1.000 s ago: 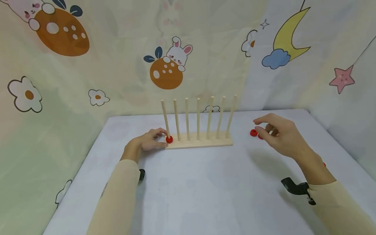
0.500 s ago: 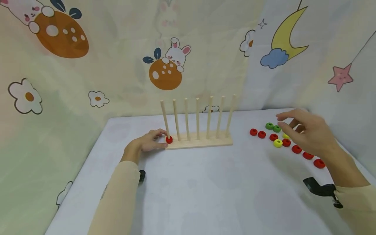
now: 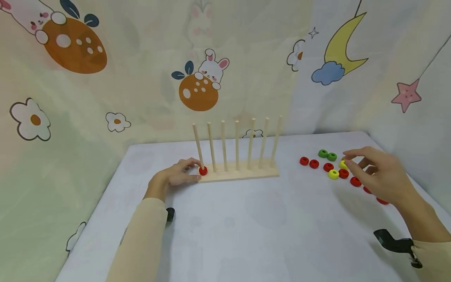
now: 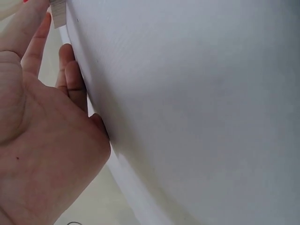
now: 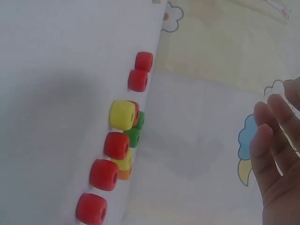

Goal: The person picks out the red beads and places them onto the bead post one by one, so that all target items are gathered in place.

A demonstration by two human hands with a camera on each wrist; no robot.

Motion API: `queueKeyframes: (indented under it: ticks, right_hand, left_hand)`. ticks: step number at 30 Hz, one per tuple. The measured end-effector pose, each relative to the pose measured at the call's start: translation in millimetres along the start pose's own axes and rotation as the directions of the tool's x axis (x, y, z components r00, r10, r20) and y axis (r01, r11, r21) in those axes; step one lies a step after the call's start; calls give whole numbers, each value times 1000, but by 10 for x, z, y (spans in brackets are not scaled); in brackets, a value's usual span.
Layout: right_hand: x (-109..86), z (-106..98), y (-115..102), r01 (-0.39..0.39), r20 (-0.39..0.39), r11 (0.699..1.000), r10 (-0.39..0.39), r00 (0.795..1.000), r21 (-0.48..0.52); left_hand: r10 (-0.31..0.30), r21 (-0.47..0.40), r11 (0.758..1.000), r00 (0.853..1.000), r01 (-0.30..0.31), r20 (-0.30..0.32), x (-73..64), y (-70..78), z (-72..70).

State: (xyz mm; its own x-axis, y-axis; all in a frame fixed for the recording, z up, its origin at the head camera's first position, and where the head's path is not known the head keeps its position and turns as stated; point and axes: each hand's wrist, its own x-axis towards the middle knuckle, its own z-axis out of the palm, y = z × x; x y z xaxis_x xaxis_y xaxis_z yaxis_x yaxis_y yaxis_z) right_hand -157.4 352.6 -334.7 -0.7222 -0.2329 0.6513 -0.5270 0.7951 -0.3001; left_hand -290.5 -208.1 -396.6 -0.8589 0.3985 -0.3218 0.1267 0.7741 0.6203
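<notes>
A wooden peg stand [image 3: 243, 174] with a row of upright pegs stands toward the back of the table. One red bead [image 3: 203, 171] sits low on its leftmost peg. My left hand [image 3: 179, 173] grips the stand's left end, thumb at the front edge and fingers behind; in the left wrist view the end of the base [image 4: 58, 15] shows at the fingertips. At the right, my right hand [image 3: 382, 174] hovers over loose beads with thumb and fingers apart, nothing between them. Near its fingertips lie a yellow bead [image 3: 343, 164] and a red bead [image 3: 356, 181].
More red beads [image 3: 304, 161], two green beads [image 3: 323, 153] and another yellow bead [image 3: 333, 174] lie scattered on the white table [image 3: 225, 227]. An orange bead [image 5: 124, 174] shows behind others in the right wrist view. A patterned cloth [image 3: 148, 78] hangs behind the table.
My right hand has moved to the right, away from the two leftmost red beads and over the other beads, then slightly lower. My left hand has stayed at the stand.
</notes>
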Motion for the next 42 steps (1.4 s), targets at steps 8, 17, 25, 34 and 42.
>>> queueKeyframes:
  ticks: [8,17,25,34,42]
  right_hand:
    - [-131,-4,83,-56,24,998,57,998,-38]
    - [-320,-51,196,-164,27,982,167,986,-91]
    - [-353,-80,301,-190,28,974,195,980,-125]
    - [-537,-212,423,-259,32,952,267,963,-163]
    - [-650,-216,551,-292,38,934,305,952,-205]
  left_hand:
    - [-8,-5,1000,1000,8,-10,-32,-5,-2]
    - [-7,23,1000,1000,7,0,-20,-10,2]
    - [6,28,1000,1000,-5,-16,-2,1,-47]
    - [8,21,1000,1000,-8,14,19,-32,1]
    - [15,18,1000,1000,-16,16,8,-2,13]
